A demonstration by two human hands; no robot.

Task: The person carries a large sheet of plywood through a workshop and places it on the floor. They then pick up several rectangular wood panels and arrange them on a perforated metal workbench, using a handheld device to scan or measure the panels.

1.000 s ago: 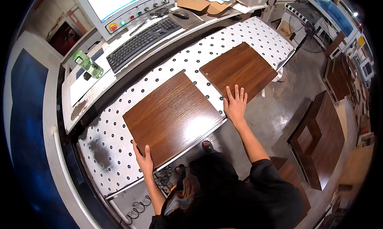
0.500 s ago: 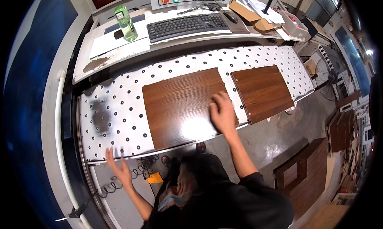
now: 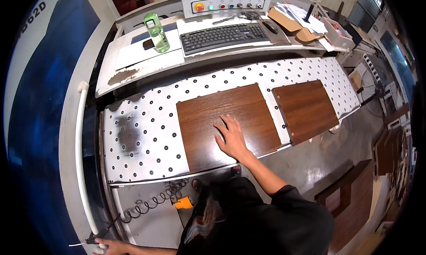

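Note:
My right hand (image 3: pixel 231 139) lies on a dark brown wood-grain panel (image 3: pixel 208 110), fingers spread and holding nothing. This panel rests on a white bed (image 3: pixel 151 159) covered with black round dots. A smaller brown panel (image 3: pixel 306 106), with small holes along its left edge, lies to the right with a gap between them. At the lower left, my left hand (image 3: pixel 111 247) is at the lower end of a white pipe (image 3: pixel 82 166), its fingers seeming closed around it beside a black cable tie-up (image 3: pixel 103 232). The picture's rim hides part of that hand.
Behind the bed, a shelf carries a green bottle (image 3: pixel 157 33), a keyboard (image 3: pixel 224 38), a mouse (image 3: pixel 270 26) and papers (image 3: pixel 297 15). Above stands a control panel (image 3: pixel 227 5) with buttons. A coiled black hose (image 3: pixel 146 208) and an orange item (image 3: pixel 183 203) are below. More panels (image 3: pixel 355 201) stand right.
My right hand has moved left across the larger panel, from its right side to its middle. My left hand has dropped from the bed's front-left corner to the pipe's lower end. The view has shifted.

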